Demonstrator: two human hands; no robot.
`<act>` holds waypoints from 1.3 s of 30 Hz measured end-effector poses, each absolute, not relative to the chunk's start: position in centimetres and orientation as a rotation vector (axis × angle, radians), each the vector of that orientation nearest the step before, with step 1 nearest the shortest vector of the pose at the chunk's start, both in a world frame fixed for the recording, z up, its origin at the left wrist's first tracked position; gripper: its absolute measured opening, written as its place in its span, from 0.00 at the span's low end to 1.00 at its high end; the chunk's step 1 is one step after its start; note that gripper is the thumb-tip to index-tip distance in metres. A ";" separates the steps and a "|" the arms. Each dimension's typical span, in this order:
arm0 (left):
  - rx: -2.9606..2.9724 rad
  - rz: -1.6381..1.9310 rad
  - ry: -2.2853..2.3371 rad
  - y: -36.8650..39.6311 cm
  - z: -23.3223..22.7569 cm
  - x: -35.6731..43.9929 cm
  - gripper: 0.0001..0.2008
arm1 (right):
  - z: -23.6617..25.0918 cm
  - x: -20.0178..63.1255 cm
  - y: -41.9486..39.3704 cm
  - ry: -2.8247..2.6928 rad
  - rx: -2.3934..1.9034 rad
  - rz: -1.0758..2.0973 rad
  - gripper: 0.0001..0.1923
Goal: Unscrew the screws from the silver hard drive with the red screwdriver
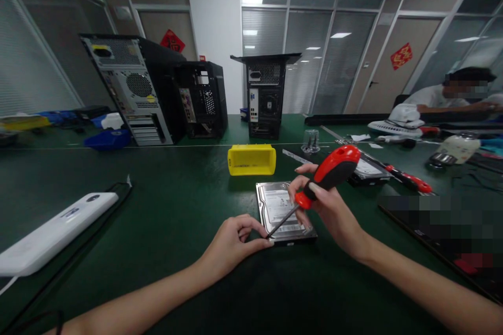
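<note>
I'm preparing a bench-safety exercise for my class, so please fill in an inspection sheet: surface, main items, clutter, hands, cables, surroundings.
Surface: green tabletop; no spills seen.
Main items: hard drive, label side up; red-and-black screwdriver, tip at the drive's near-left corner.
Clutter: yellow bin beyond the drive; second drive and second screwdriver to the right.
Hands: right hand grips the screwdriver; left hand has fingertips beside its tip, exact hold unclear.
Cables: black cable beside the white power strip.
Surroundings: three computer cases; another person at right.
</note>
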State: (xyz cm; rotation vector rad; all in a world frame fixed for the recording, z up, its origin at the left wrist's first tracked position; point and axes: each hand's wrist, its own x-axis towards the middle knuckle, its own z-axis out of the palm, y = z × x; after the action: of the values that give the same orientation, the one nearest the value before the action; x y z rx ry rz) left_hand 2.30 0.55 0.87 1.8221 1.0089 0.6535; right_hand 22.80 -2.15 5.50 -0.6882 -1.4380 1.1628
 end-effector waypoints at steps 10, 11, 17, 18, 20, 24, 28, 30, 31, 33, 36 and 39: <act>1.813 0.574 1.032 0.7 1.2 2.2 0.11 | 6.8 23.3 -2.5 -1.520 -0.801 1.159 0.15; 1.815 0.570 1.032 0.7 1.3 2.2 0.11 | 6.9 23.3 -2.5 -1.522 -0.797 1.152 0.15; 1.851 0.606 1.022 0.8 0.6 2.1 0.14 | 7.5 22.7 -2.0 -1.541 -0.801 1.091 0.14; 1.860 0.610 1.027 0.9 0.4 2.1 0.14 | 7.6 22.5 -2.0 -1.543 -0.792 1.099 0.14; 1.867 0.615 1.032 0.9 0.2 2.1 0.14 | 7.7 22.4 -2.1 -1.553 -0.769 1.111 0.13; 1.830 0.628 1.008 0.9 0.1 2.1 0.14 | 7.7 22.3 -2.6 -1.569 -0.758 1.114 0.13; 1.775 0.648 0.990 0.8 0.2 2.2 0.12 | 7.7 22.4 -2.9 -1.567 -0.749 1.114 0.13; 1.757 0.649 0.983 0.7 0.3 2.3 0.12 | 7.7 22.5 -3.0 -1.563 -0.768 1.109 0.13; 1.752 0.647 0.981 0.7 0.3 2.3 0.12 | 7.7 22.5 -3.0 -1.564 -0.780 1.104 0.14; 1.741 0.634 0.984 0.7 0.5 2.2 0.13 | 7.7 22.6 -3.0 -1.571 -0.793 1.099 0.14; 1.719 0.599 0.995 0.6 0.7 2.2 0.13 | 7.6 22.7 -2.9 -1.597 -0.782 1.096 0.14; 1.719 0.575 1.021 0.6 0.8 2.1 0.13 | 7.7 22.7 -2.9 -1.637 -0.791 1.081 0.14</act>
State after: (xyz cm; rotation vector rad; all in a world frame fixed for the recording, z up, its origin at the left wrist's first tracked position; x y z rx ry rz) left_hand 2.12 0.62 0.77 1.7191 1.0206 0.5752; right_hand 22.73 -2.92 7.74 -0.7909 -1.6367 1.0809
